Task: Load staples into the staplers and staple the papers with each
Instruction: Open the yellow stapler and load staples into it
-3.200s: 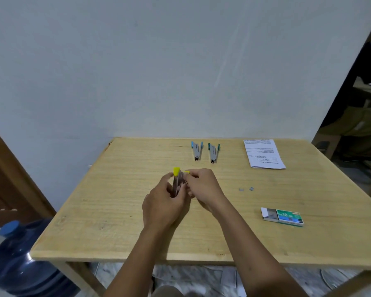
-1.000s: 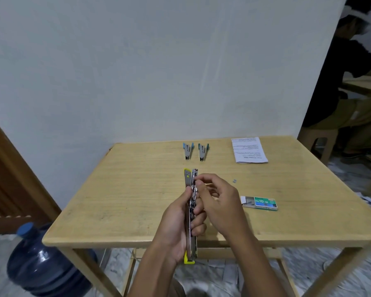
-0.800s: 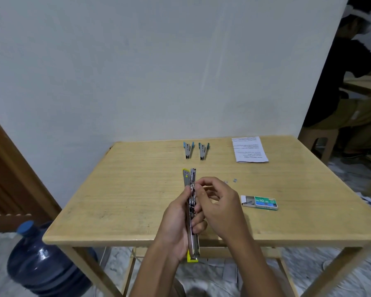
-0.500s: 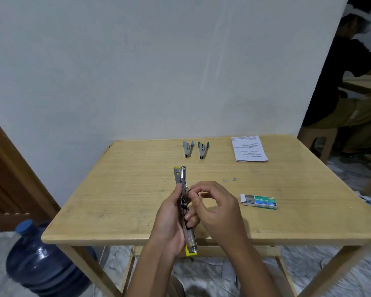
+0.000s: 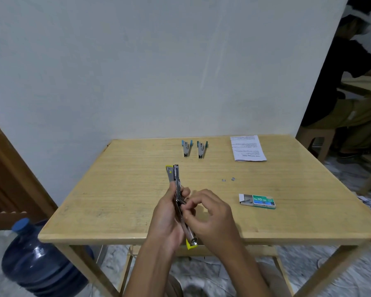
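1. The wall (image 5: 137,71) is pale and plain, and it fills the view behind the tabletop's far edge.
2. The tabletop (image 5: 120,200) is light wood. Clock directions below are read on it, with 12 at the wall edge and 6 at the near edge.
3. A seated person (image 5: 351,86) in a dark top is beyond the 2 o'clock corner, blurred, at another table.
4. A dark blue water jug (image 5: 41,269) with a blue cap stands on the floor below the 8 o'clock corner.
5. The left hand (image 5: 167,219) is at 6 o'clock, with its fingers wrapped around the middle of the yellow stapler (image 5: 176,179).
6. The right hand (image 5: 210,215) is just beside the left. Its fingers are curled, and the thumb and fingertips pinch at the stapler's middle. Whether they hold staples cannot be told.
7. The papers (image 5: 247,148) lie flat at 1 o'clock near the far edge, printed side up.
8. The yellow stapler is swung open and held over the near edge, lying along the 12-to-6 line. Its metal rail and one yellow tip point toward 12, and the other yellow tip sticks out below the hands.
9. A green staple box (image 5: 257,201) lies flat at 4 o'clock with its end flap open, apart from the right hand.
10. A blue stapler (image 5: 186,148) and a second blue stapler (image 5: 201,149) lie side by side at 12 o'clock, apart, with their blue ends toward the wall.
11. Two grey staple bits (image 5: 223,180) lie at 2 o'clock, between the papers and the box.
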Demonstrator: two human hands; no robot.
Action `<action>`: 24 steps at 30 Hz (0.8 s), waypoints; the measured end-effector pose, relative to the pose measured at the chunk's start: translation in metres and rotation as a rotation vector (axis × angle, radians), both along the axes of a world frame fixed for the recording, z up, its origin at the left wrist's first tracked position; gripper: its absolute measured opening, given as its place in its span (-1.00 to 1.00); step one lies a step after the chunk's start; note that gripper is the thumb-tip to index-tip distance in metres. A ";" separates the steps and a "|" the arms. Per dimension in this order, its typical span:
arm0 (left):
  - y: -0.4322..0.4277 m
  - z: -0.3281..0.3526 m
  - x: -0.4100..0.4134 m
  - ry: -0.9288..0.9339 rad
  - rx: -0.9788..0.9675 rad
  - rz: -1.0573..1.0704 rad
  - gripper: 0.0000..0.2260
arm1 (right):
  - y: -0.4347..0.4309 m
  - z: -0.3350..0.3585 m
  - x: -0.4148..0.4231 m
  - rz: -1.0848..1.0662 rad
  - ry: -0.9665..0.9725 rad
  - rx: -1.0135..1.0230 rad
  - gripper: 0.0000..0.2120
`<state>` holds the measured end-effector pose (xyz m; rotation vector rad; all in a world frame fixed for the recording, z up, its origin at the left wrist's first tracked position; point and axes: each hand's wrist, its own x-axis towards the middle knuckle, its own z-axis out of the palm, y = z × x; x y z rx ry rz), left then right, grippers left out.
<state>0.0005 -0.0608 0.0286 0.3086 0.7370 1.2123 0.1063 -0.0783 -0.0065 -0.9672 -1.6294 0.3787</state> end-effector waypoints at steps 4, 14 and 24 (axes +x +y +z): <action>-0.003 -0.003 -0.002 0.039 -0.001 -0.015 -0.69 | 0.003 0.006 0.003 0.055 0.132 -0.104 -0.88; -0.010 -0.005 0.004 0.210 0.105 -0.063 -0.71 | 0.012 0.016 -0.005 0.016 0.027 -0.384 -0.52; -0.006 -0.010 0.000 0.301 0.140 -0.084 -0.71 | 0.004 0.031 -0.012 0.206 0.519 -0.574 -0.77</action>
